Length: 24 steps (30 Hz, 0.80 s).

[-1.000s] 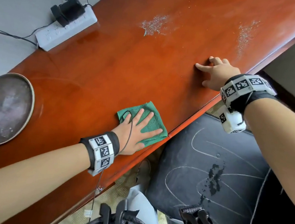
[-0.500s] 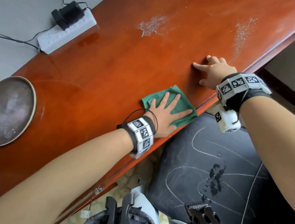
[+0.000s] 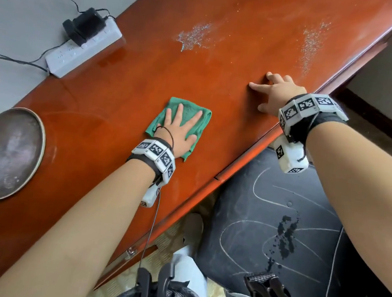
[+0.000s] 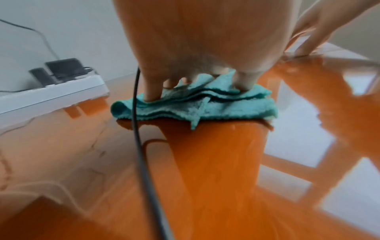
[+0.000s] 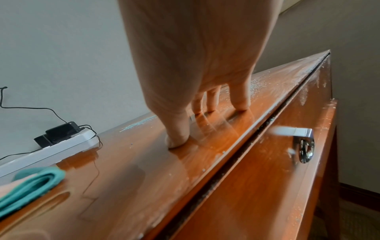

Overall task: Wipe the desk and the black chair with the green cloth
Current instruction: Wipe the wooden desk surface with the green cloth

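cloth (image 3: 183,120) on desk (image 3: 130,72), power strip (image 3: 84,49) behind, chair (image 3: 279,226) before

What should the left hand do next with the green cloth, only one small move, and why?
Probably slide the green cloth forward under the flat left hand toward the nearer white dust patch. That patch is unwiped on the desk, and the right hand only braces there.

Soft, even daylight fills all three views; shadows are faint. The glossy tabletop (image 4: 205,178) mirrors a bright window grid to the right of the left grip (image 3: 179,132) in the left wrist view, which is smeared with motion blur near the lens. Wide-angle bending curves the tabletop edges. The head view is sharp.
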Each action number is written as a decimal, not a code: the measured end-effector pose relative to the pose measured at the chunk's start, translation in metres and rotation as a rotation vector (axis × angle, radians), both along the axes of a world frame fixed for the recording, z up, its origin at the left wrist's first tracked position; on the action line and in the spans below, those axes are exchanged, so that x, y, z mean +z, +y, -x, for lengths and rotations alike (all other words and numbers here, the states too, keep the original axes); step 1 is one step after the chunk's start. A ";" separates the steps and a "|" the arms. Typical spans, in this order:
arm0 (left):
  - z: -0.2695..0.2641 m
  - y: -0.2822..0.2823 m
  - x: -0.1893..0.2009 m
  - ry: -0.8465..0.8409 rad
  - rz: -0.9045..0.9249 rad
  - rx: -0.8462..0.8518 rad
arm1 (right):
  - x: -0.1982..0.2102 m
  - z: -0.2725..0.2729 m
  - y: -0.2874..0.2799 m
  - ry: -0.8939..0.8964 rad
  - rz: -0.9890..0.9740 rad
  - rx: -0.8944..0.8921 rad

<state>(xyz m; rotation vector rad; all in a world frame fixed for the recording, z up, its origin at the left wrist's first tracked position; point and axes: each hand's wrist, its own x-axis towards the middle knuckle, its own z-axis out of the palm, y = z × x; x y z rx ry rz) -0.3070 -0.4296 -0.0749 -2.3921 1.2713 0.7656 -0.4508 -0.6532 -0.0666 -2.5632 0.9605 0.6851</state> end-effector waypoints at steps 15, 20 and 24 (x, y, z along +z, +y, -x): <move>-0.029 -0.003 -0.001 0.023 -0.018 -0.010 | 0.005 -0.009 0.004 -0.084 -0.084 -0.169; -0.058 -0.050 0.004 0.052 -0.009 -0.130 | 0.004 -0.033 -0.005 -0.313 -0.022 -0.516; -0.064 -0.055 0.005 0.047 -0.027 -0.308 | -0.004 -0.047 -0.015 -0.405 0.130 -0.652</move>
